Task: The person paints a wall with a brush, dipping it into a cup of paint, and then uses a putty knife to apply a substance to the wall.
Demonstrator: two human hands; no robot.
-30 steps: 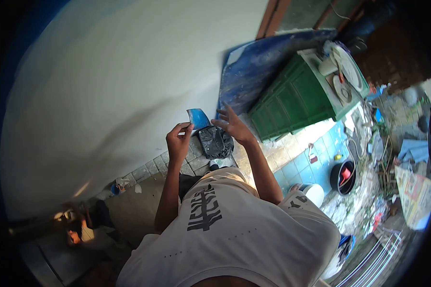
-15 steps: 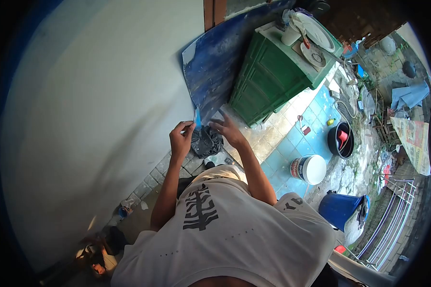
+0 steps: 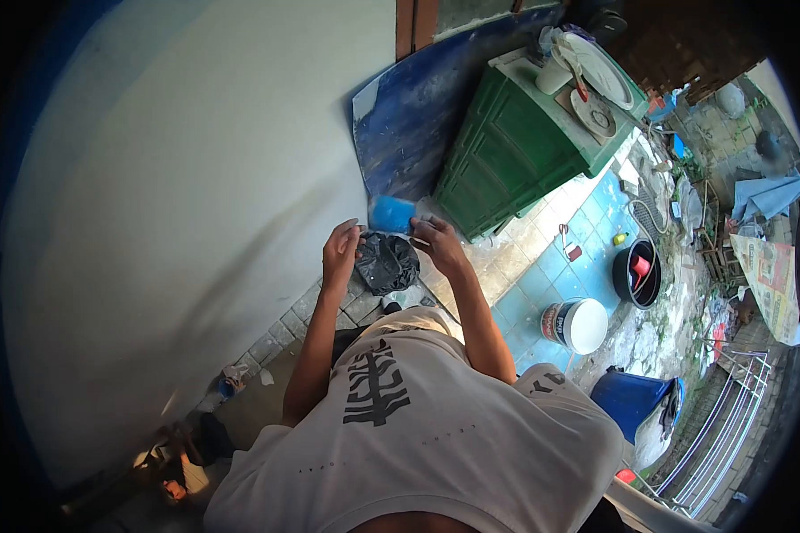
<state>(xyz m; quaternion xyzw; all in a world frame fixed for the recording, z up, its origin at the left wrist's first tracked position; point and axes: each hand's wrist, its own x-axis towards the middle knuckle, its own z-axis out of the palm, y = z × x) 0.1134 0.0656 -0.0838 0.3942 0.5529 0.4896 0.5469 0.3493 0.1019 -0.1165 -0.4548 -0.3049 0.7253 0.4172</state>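
Note:
A flat blue rectangular piece [image 3: 391, 214], slightly blurred and shaped like a putty spreader, is held up between my hands in front of the white wall. My right hand [image 3: 442, 246] pinches it at its right edge. Left of it, my left hand [image 3: 339, 256] is raised with thumb and fingers bent together. Something thin and greyish may be at those fingertips, too small to make out. Below the blue piece sits a crumpled black plastic bag [image 3: 387, 264], on the floor by the wall.
A green cabinet [image 3: 516, 142] with plates and a white cup on top stands ahead, beside a blue panel [image 3: 418, 107] leaning on the wall. To the right are a white paint bucket [image 3: 587, 326], a black tub [image 3: 629, 298], a blue bin [image 3: 627, 400] and a metal rack [image 3: 724, 435].
The blue piece, earlier seen narrow at my left fingertips, now shows its broad face and is in my right hand. My right fingers, spread before, have closed on it.

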